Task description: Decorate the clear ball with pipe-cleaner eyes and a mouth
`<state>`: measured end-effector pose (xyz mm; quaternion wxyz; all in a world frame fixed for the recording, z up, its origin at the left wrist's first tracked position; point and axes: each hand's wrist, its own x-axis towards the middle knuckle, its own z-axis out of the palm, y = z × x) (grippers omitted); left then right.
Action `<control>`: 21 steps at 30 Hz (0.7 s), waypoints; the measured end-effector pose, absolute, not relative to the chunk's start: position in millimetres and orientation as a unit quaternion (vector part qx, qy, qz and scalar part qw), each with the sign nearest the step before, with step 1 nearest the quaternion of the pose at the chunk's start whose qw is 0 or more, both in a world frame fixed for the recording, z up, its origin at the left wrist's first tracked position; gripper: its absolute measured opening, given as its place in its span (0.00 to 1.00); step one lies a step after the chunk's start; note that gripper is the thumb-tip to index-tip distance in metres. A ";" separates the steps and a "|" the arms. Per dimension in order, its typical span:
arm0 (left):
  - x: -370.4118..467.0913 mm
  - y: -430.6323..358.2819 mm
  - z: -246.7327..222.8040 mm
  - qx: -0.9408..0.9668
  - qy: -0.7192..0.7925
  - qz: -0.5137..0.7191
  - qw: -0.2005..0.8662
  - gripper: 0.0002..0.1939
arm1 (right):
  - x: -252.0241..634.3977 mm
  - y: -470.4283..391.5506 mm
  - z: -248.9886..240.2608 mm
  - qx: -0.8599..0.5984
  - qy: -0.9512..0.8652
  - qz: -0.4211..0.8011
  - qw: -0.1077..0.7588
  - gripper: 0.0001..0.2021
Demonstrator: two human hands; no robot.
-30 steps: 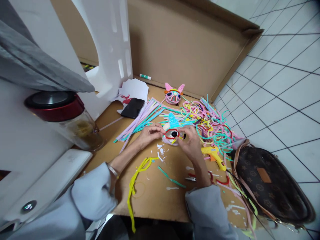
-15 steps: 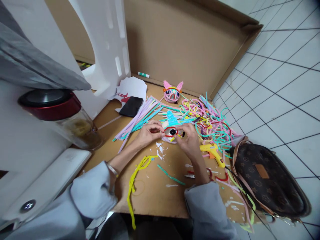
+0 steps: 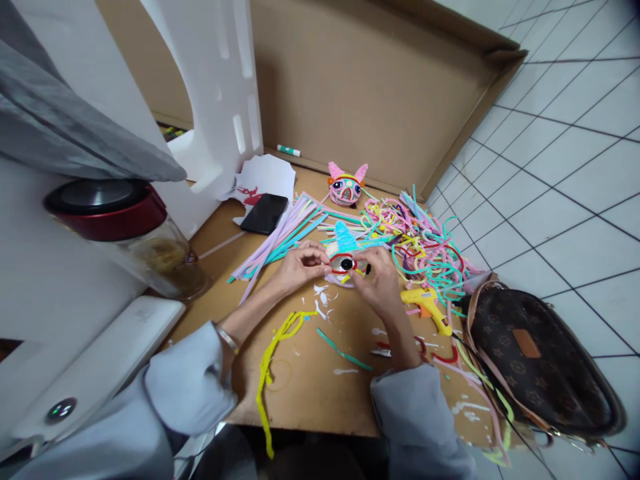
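Note:
A small pipe-cleaner animal head point(image 3: 346, 235) with a light blue ear is between my hands in the middle of the table. It has an eye point(image 3: 347, 265) with a black centre on a pale piece edged in red. My left hand point(image 3: 304, 265) pinches the left end of the red edging between thumb and fingertips. At the eye's right side, the thumb and fingers of my right hand point(image 3: 376, 275) are closed on the same piece, partly hiding it. Below the head, white scraps point(image 3: 323, 300) lie scattered on the tabletop.
A finished pink animal head point(image 3: 345, 189) sits behind. Straight pipe cleaners point(image 3: 280, 237) and a tangled heap point(image 3: 430, 250) lie around. A yellow glue gun point(image 3: 427, 308), brown bag point(image 3: 540, 360), phone point(image 3: 265, 213), red-lidded glass jar point(image 3: 135, 240) and yellow pipe cleaners point(image 3: 267, 363) surround the hands.
The whole view has shifted slightly to the right. Both hands keep the same grip on the eye piece, with no other visible movement.

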<state>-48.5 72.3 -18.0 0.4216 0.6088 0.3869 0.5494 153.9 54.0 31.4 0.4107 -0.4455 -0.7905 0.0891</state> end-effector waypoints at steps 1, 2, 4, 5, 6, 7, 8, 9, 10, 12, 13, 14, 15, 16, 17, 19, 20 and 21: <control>-49.0 71.6 -16.9 0.612 0.392 0.546 0.418 0.10 | 153.7 53.9 31.6 -0.446 -0.791 0.089 0.410 0.08; -49.5 70.9 -15.7 0.616 0.396 0.542 0.412 0.10 | 153.6 53.8 31.7 -0.447 -0.791 0.090 0.408 0.08; -50.3 69.6 -13.4 0.628 0.399 0.538 0.396 0.09 | 153.6 54.0 31.2 -0.448 -0.793 0.091 0.404 0.09; -50.6 69.2 -12.6 0.633 0.398 0.539 0.388 0.09 | 153.6 54.2 30.8 -0.447 -0.794 0.092 0.402 0.09; -50.8 69.0 -12.2 0.636 0.395 0.541 0.383 0.09 | 153.6 54.3 30.4 -0.448 -0.794 0.091 0.400 0.10; -50.8 68.9 -12.1 0.638 0.392 0.542 0.381 0.09 | 153.5 54.4 29.9 -0.448 -0.795 0.090 0.399 0.10; -50.7 68.9 -12.3 0.639 0.390 0.543 0.380 0.09 | 153.4 54.5 29.5 -0.451 -0.795 0.087 0.397 0.10; -50.6 68.9 -12.6 0.638 0.389 0.544 0.381 0.09 | 153.2 54.4 29.3 -0.454 -0.794 0.084 0.395 0.11; -50.4 68.9 -12.9 0.638 0.389 0.544 0.382 0.09 | 152.9 54.2 29.2 -0.457 -0.794 0.081 0.392 0.11; -50.1 68.7 -13.5 0.637 0.393 0.542 0.382 0.09 | 152.0 53.5 29.2 -0.464 -0.795 0.074 0.384 0.12; -49.9 68.7 -13.7 0.637 0.396 0.541 0.382 0.10 | 151.6 53.1 29.3 -0.466 -0.796 0.070 0.381 0.12; -49.8 68.6 -14.0 0.636 0.398 0.540 0.381 0.10 | 151.1 52.7 29.3 -0.468 -0.796 0.068 0.378 0.12; -49.7 68.7 -14.4 0.636 0.400 0.539 0.382 0.10 | 150.6 52.3 29.2 -0.469 -0.796 0.066 0.376 0.13; -49.5 68.8 -14.8 0.635 0.400 0.539 0.383 0.09 | 150.2 52.1 29.0 -0.471 -0.795 0.064 0.377 0.13; -49.3 68.9 -15.2 0.634 0.399 0.541 0.383 0.09 | 149.8 51.9 28.6 -0.472 -0.794 0.062 0.378 0.13; -48.7 68.9 -15.8 0.632 0.395 0.545 0.384 0.08 | 149.1 51.8 27.5 -0.475 -0.790 0.057 0.383 0.13; -48.3 68.8 -15.8 0.632 0.394 0.547 0.384 0.08 | 148.8 51.9 26.9 -0.476 -0.789 0.053 0.385 0.12; -48.0 68.6 -15.5 0.631 0.393 0.548 0.383 0.08 | 148.6 52.1 26.3 -0.476 -0.788 0.051 0.386 0.12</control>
